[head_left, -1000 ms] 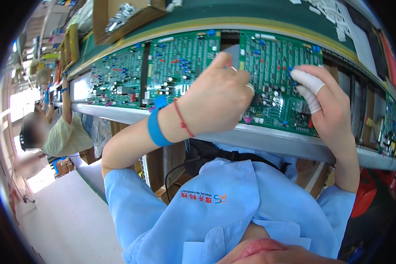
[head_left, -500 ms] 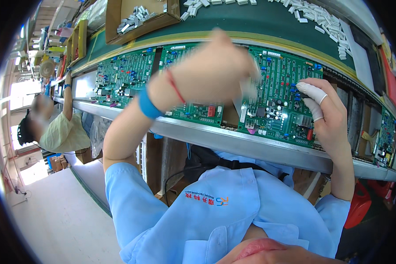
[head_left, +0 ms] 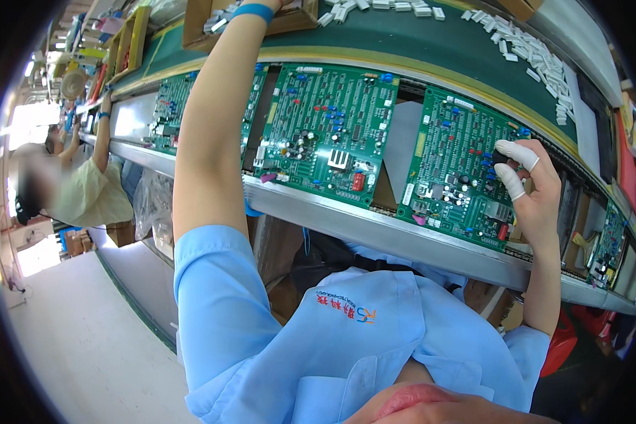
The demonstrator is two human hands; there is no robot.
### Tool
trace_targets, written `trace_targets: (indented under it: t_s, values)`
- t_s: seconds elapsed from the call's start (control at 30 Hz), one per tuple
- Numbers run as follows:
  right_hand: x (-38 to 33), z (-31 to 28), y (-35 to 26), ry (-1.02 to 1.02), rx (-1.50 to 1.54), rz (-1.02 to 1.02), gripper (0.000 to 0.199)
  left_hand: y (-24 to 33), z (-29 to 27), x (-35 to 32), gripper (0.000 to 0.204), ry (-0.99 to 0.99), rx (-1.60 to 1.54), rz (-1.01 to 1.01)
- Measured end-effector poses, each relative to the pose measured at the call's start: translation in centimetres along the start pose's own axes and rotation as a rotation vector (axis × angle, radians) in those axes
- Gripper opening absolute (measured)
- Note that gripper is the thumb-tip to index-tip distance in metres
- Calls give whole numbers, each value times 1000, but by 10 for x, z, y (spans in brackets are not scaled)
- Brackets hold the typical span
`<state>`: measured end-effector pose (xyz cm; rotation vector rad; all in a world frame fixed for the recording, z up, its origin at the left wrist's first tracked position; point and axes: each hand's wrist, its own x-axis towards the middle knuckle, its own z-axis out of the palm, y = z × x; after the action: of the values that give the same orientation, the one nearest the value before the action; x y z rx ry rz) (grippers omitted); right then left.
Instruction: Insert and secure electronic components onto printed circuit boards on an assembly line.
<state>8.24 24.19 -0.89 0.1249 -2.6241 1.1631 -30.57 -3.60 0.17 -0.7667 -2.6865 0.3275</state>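
My left arm stretches to the upper edge, and only a sliver of my left hand (head_left: pixel 284 3) shows by the cardboard box (head_left: pixel 300 19); its fingers are out of sight. Small grey metal-looking parts (head_left: pixel 218 21) lie in that box. My right hand (head_left: pixel 539 194) wears white finger cots on thumb and forefinger. Between those two fingertips sits a small black component (head_left: pixel 499 157), over the right edge of a green circuit board (head_left: pixel 438 152). Another populated circuit board (head_left: pixel 279 127) lies to its left on the rails.
The metal rail (head_left: pixel 332 212) runs along my front. White connector-like parts (head_left: pixel 523 49) are scattered on the green bench top (head_left: pixel 445 42). A further board (head_left: pixel 610 237) lies at far right. At the left, a co-worker in a pale shirt (head_left: pixel 95 198) reaches to the same line.
My left hand has swept from above the boards up and left to the cardboard box. The boards appear shifted slightly right in view. My right hand stays at the same board.
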Motion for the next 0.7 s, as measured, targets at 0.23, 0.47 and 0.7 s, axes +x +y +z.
trace_targets:
  t_s: [0.23,0.47,0.7]
  values:
    - [32,29,-47,-137,0,-188,28,-22,-62,-51,24,222,-355,7]
    - [84,117,-100,-210,-19,-459,22,-8,-137,-153,26,136,-741,-70]
    - [103,188,-135,-283,-188,-595,11,-24,-126,-225,17,-50,-895,-239]
